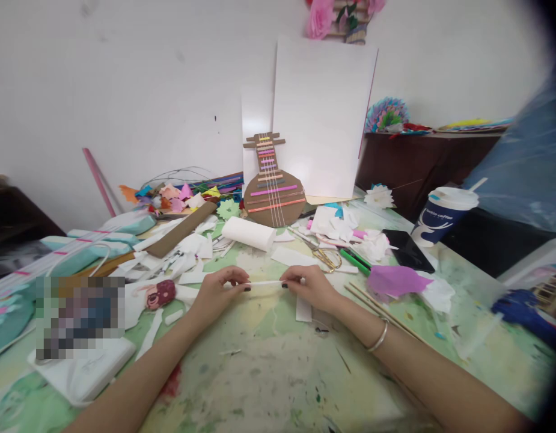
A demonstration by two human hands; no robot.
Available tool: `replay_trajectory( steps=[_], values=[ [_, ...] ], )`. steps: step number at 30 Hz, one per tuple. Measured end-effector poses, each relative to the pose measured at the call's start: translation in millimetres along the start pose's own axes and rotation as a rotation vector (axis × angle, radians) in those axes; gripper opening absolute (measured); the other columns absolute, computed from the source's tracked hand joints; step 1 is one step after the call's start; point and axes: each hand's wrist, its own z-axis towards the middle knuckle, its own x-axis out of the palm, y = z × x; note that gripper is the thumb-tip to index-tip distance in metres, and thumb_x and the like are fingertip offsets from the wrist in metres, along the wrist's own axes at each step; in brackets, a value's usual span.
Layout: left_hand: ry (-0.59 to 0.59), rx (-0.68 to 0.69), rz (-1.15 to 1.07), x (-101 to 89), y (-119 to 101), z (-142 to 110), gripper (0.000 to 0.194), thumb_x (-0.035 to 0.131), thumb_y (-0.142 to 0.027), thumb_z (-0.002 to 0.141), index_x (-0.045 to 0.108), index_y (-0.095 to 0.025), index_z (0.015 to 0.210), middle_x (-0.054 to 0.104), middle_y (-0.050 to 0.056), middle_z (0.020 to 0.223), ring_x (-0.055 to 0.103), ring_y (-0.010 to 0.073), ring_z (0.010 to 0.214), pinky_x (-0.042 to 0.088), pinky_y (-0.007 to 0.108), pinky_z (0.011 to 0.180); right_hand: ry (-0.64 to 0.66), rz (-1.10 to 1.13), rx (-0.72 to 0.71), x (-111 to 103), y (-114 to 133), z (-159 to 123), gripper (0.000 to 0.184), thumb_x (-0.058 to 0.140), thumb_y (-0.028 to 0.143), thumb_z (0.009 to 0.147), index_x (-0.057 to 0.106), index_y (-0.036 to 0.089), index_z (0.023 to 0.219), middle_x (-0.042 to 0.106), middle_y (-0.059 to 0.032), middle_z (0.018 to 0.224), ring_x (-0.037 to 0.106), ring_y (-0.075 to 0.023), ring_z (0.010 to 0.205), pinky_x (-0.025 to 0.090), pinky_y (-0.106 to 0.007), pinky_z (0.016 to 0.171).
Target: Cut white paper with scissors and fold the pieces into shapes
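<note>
A thin white paper strip point(265, 283), narrow like a folded or rolled piece, stretches level between my two hands just above the table. My left hand point(221, 291) pinches its left end between thumb and fingers. At the other end, my right hand point(310, 287) grips it the same way, a bangle on that wrist. Below my right hand lies a flat white paper piece point(303, 309). Beyond the hands rest a white paper roll point(248, 233) and gold-handled scissors point(327, 260). A cardboard lute point(276, 198) with coloured strips and white strings leans at the back.
Paper scraps point(334, 225) litter the table point(259, 379). On the right are a coffee cup point(444, 216), a black phone point(407, 250), purple paper point(397, 281), thin wooden sticks point(386, 316) and a blue glue gun point(528, 313). A white box-like object point(83, 373) sits at left. White board point(323, 120) stands behind.
</note>
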Motion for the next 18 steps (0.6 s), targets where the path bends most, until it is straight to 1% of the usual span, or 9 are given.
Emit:
replay_trajectory(
  steps=[5,7,9,11,13,15,18],
  values=[
    [0.012,-0.106,0.032,-1.4,-5,-2,0.013,0.069,-0.027,0.064,0.07,-0.017,0.073,0.071,0.003,0.074,0.062,0.0172,0.069,0.048,0.026,0.066,-0.069,0.105,0.019,1,0,-3,0.015,0.063,0.013,0.069,0.073,0.02,0.076,0.072,-0.0013,0.073,0.064,-0.014,0.066,0.045,-0.022,0.064],
    [0.024,-0.145,0.025,-3.0,-5,-2,0.013,0.068,-0.025,0.063,0.071,-0.017,0.072,0.072,0.004,0.075,0.063,0.0184,0.071,0.048,0.026,0.066,-0.081,0.134,0.055,4,2,-4,0.015,0.063,0.014,0.068,0.074,0.021,0.075,0.072,-0.0014,0.073,0.064,-0.0149,0.065,0.046,-0.023,0.063],
    [0.047,-0.17,0.031,-9.2,-2,0,0.014,0.068,-0.026,0.063,0.071,-0.016,0.072,0.072,0.004,0.075,0.064,0.0197,0.072,0.049,0.027,0.066,-0.098,0.167,0.126,9,6,-4,0.016,0.06,0.015,0.068,0.074,0.02,0.075,0.071,-0.0015,0.069,0.064,-0.015,0.063,0.046,-0.023,0.06],
    [0.078,-0.171,0.078,-22.2,3,5,0.016,0.066,-0.027,0.064,0.072,-0.017,0.074,0.073,0.004,0.076,0.065,0.0206,0.074,0.05,0.029,0.07,-0.105,0.2,0.207,15,13,-1,0.018,0.057,0.013,0.068,0.073,0.018,0.076,0.069,-0.0012,0.064,0.062,-0.0143,0.059,0.046,-0.023,0.058],
    [0.119,-0.138,0.161,-41.0,8,11,0.018,0.062,-0.027,0.067,0.073,-0.018,0.079,0.073,0.003,0.081,0.065,0.0207,0.078,0.05,0.03,0.077,-0.077,0.214,0.247,24,23,5,0.019,0.055,0.012,0.067,0.072,0.017,0.075,0.067,-0.0004,0.06,0.06,-0.0131,0.057,0.045,-0.022,0.058],
    [0.145,-0.131,0.191,-62.4,12,16,0.02,0.063,-0.029,0.068,0.073,-0.019,0.082,0.073,0.002,0.084,0.065,0.0207,0.08,0.05,0.03,0.079,-0.038,0.197,0.24,34,34,16,0.017,0.054,0.012,0.068,0.07,0.017,0.073,0.065,0.0004,0.058,0.058,-0.0119,0.056,0.044,-0.021,0.058],
    [0.148,-0.153,0.156,-91.0,14,21,0.023,0.065,-0.031,0.066,0.073,-0.016,0.082,0.073,0.004,0.085,0.065,0.0215,0.082,0.05,0.03,0.078,-0.079,0.131,0.188,52,49,39,0.015,0.053,0.014,0.072,0.068,0.017,0.073,0.065,0.0003,0.064,0.057,-0.011,0.06,0.041,-0.02,0.058]
  ],
)
